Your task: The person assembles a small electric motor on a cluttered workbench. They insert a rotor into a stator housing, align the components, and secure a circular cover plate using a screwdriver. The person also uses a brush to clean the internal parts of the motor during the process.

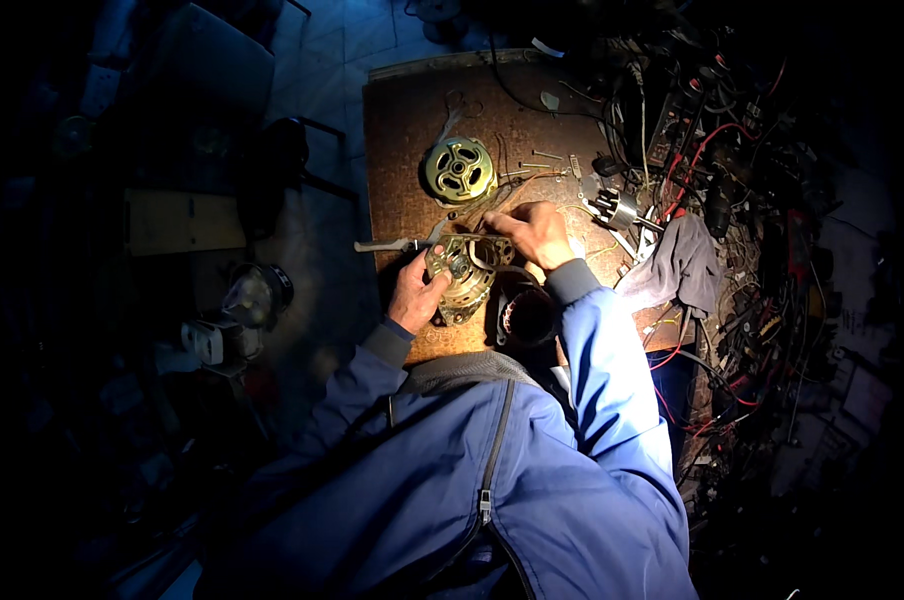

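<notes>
Head view: nearest is a blue zipped jacket [572,480] with a grey collar, its sleeves running forward to both hands. Just beyond the collar, on the wooden tabletop [402,140], a dark open-ended cylinder [525,312] sits beside the right sleeve. To its left is the metal motor housing [467,290], near the table's front edge, gripped by the left hand [417,292] with the thumb over its top. The right hand [539,235] bends over the housing's far side, fingertips drawn together; whether they pinch anything I cannot tell. A long bar-like tool [387,245] lies crosswise at the housing's far edge, one end past the table's left side. On the right, a grey cloth [680,262] lies near a silver cylindrical part [613,208]. Farther off are a yellowish slotted motor end cover [460,170] and a few bolts [547,155], then pale floor tiles [362,45].
</notes>
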Tool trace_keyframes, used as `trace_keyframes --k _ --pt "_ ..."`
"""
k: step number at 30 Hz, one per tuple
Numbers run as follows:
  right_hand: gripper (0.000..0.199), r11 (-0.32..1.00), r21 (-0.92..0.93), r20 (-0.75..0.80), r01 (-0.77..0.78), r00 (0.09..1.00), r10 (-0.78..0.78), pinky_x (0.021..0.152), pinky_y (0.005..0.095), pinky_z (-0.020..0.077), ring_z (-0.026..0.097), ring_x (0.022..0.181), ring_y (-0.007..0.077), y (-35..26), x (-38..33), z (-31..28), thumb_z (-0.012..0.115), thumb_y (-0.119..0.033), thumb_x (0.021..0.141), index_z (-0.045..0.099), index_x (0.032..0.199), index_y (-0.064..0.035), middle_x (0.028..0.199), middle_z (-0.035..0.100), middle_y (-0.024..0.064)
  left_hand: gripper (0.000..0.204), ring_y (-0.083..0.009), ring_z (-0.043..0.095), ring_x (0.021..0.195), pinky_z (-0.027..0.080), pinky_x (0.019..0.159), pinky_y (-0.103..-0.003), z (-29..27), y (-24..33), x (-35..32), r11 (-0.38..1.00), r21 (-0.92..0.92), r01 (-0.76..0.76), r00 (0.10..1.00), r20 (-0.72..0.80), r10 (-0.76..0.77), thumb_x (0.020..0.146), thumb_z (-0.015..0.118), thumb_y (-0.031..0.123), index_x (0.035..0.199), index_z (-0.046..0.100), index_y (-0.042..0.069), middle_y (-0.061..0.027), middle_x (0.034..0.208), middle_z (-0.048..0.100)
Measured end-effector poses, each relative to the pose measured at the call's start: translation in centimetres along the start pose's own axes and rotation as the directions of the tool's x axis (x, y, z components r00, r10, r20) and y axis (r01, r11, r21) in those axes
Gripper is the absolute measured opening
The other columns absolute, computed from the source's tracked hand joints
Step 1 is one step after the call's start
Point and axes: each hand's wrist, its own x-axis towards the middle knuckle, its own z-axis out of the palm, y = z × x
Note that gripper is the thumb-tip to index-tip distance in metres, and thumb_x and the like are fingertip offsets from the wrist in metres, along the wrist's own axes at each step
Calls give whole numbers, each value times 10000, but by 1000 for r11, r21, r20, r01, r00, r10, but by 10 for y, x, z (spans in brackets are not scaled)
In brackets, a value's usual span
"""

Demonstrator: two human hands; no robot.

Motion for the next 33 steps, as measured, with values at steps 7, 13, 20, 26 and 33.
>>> trace_keyframes --k 7,13,20,26,33 --pt "439 949 120 17 291 955 -295 705 440 523 671 707 301 3 19 30 891 -387 833 726 823 20 715 694 189 358 -102 638 1031 547 930 -316 2 4 -5 999 11 -43 999 19 43 986 655 23 1338 629 -34 -43 1170 732" --pt "263 980 60 118 190 974 -196 655 409 485 610 647 254 -4 17 31 846 -236 863 716 813 -13 668 641 141 363 -121 658 1039 541 938 -317 -1 -8 -4 999 -34 -5 1000 -2 5 978 642 43 1333 639 -32 -74 1141 755" --pt "285 992 72 20 106 994 -108 735 450 529 702 774 349 3 19 40 801 -281 870 744 893 -3 794 706 229 374 -157 674 1124 567 985 -365 2 -19 -8 918 -391 73 997 23 -70 1013 628 5 1386 614 -10 -85 1268 711" --pt "431 969 227 21 99 994 -107 883 506 546 695 993 497 79 58 57 770 -312 828 702 1008 74 1000 720 344 352 -180 681 1140 575 995 -374 13 -15 0 797 -598 87 995 21 -93 1018 633 0 1370 618 1 -113 1321 700" --pt "280 958 -146 -135 247 954 -267 800 585 513 668 918 534 -4 4 48 722 -247 941 711 1065 4 915 703 320 343 -181 692 1080 572 980 -359 5 -24 3 763 -634 127 991 43 -129 1011 635 -5 1354 624 4 -93 1270 716"
